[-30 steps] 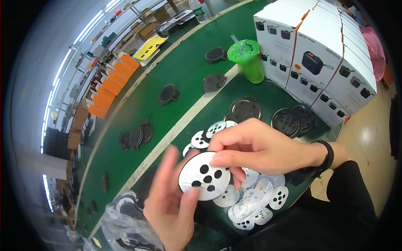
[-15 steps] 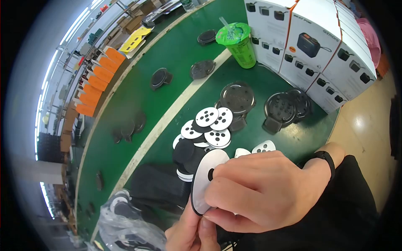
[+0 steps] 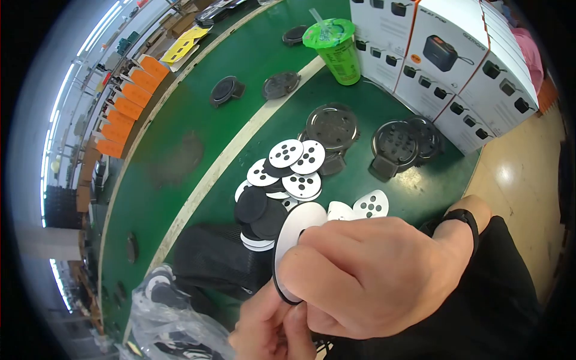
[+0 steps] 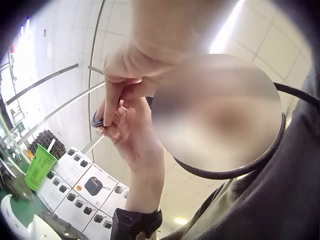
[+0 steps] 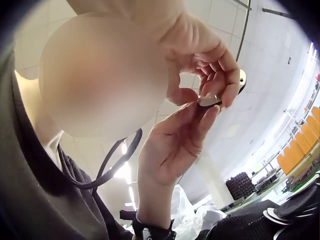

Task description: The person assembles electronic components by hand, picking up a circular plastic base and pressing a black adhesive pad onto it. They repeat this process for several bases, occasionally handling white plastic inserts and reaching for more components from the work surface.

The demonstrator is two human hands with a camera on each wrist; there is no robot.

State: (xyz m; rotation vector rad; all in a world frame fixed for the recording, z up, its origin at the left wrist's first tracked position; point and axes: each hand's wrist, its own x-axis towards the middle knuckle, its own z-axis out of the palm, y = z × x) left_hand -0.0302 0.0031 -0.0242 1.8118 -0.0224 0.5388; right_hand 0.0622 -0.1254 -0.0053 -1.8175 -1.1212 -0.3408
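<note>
A round white disc with a black rim (image 3: 290, 245) is held tilted nearly on edge between both hands. The right hand (image 3: 366, 279) curls over its face and grips it, covering most of its holes. Below, the left hand (image 3: 273, 327) pinches the disc's lower edge between thumb and finger. In the right wrist view the disc (image 5: 242, 80) shows past the fingers of the right hand (image 5: 200, 50), with the left hand (image 5: 172, 145) underneath. Behind the hands lie piled white discs with black holes (image 3: 302, 182) and plain black discs (image 3: 251, 204).
Black round parts (image 3: 332, 127) lie on the green table (image 3: 240, 174). A green cup (image 3: 337, 54) stands beside stacked white boxes (image 3: 444, 60) at the back right. A black mesh bag (image 3: 210, 258) and a clear plastic bag (image 3: 174, 312) are at the lower left.
The disc has turned from facing the camera to nearly edge-on. The right hand has come down over its face, and the left hand has moved lower, now pinching its bottom edge.
</note>
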